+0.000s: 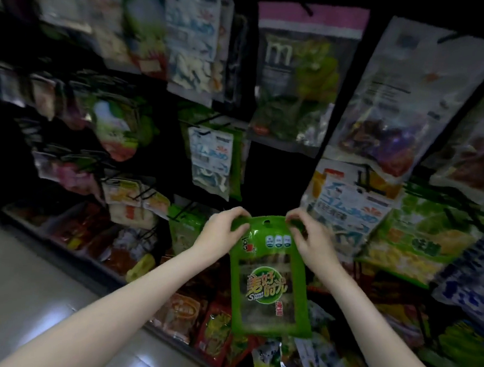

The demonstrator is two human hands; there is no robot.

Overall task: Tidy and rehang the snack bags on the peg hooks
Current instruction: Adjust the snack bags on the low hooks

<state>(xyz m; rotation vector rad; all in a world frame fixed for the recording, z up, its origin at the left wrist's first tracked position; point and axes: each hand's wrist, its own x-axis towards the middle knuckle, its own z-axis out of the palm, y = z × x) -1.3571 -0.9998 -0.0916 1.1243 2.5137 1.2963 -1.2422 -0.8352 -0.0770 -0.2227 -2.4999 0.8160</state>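
Observation:
A green snack bag [269, 281] with a clear window and yellow lettering hangs upright in front of the dark rack, held by its top edge. My left hand [222, 233] pinches the top left corner and my right hand [308, 238] pinches the top right corner. The bag's hang hole [267, 221] shows between my hands. Black peg hooks [185, 208] stick out of the rack just left of the bag, with another green bag [182, 233] hanging there.
Many snack bags hang on pegs all over the rack: a white and blue bag [211, 158] above my hands, a large white and blue one [347, 209] to the right. Red and green packets fill the bottom shelf [187, 313]. Grey floor tiles [30, 284] lie at the left.

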